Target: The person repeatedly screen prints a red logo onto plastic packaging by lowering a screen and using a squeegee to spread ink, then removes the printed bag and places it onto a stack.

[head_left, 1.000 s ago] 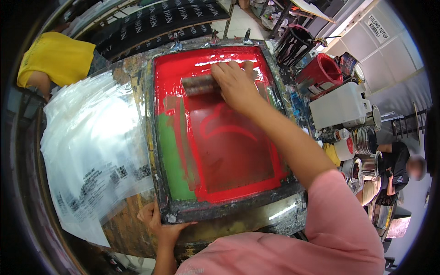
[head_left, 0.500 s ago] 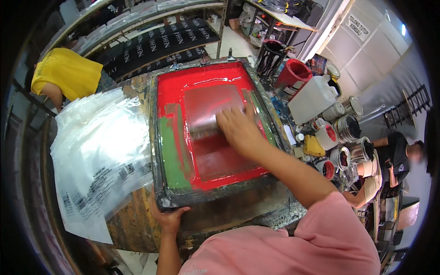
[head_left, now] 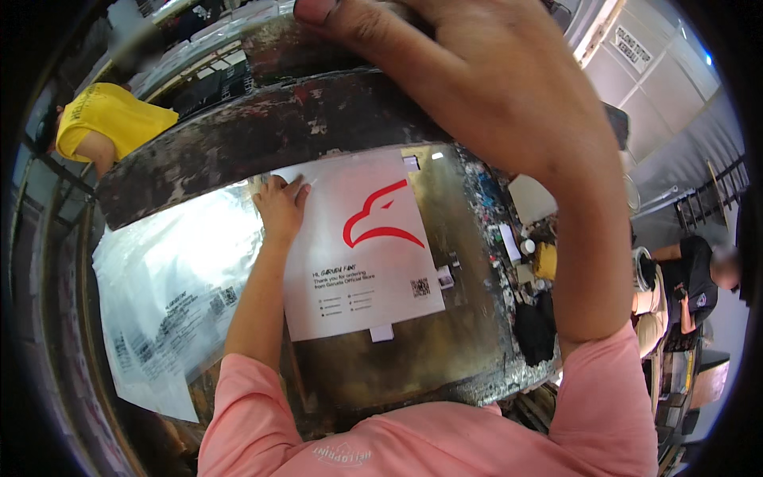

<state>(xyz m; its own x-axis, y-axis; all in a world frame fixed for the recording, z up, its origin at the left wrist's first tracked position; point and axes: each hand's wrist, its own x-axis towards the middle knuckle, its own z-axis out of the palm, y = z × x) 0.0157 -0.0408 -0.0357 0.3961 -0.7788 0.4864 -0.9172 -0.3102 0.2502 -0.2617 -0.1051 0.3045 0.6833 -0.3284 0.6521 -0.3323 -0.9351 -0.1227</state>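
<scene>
A white plastic mailer bag (head_left: 314,246) lies flat on the work board, bearing a red bird-head outline, dark lettering and a square code. At its upper left corner, my left hand (head_left: 280,208) has its fingers closed on the edge. My right hand (head_left: 485,87) looms large at the top, closed at the dark, ink-stained screen printing frame (head_left: 262,131), which is tilted up off the board. Its fingers are mostly hidden; only the thumb shows clearly. Behind the frame's near bar, a dark smeared block (head_left: 294,52) is partly visible; I cannot tell whether it is the squeegee.
A stack of clear-and-white plastic bags (head_left: 183,294) lies to the left. The brown work board (head_left: 461,342) has small pale tabs by the bag. Along the right stand a yellow block (head_left: 545,261), a dark cloth (head_left: 536,327) and cans. A person in yellow (head_left: 119,119) bends at far left; another person (head_left: 687,278) is at right.
The screen frame has swung up from the board, exposing the printed bag. My right hand has risen toward the top, and my left hand has moved from the frame's near corner to the bag.
</scene>
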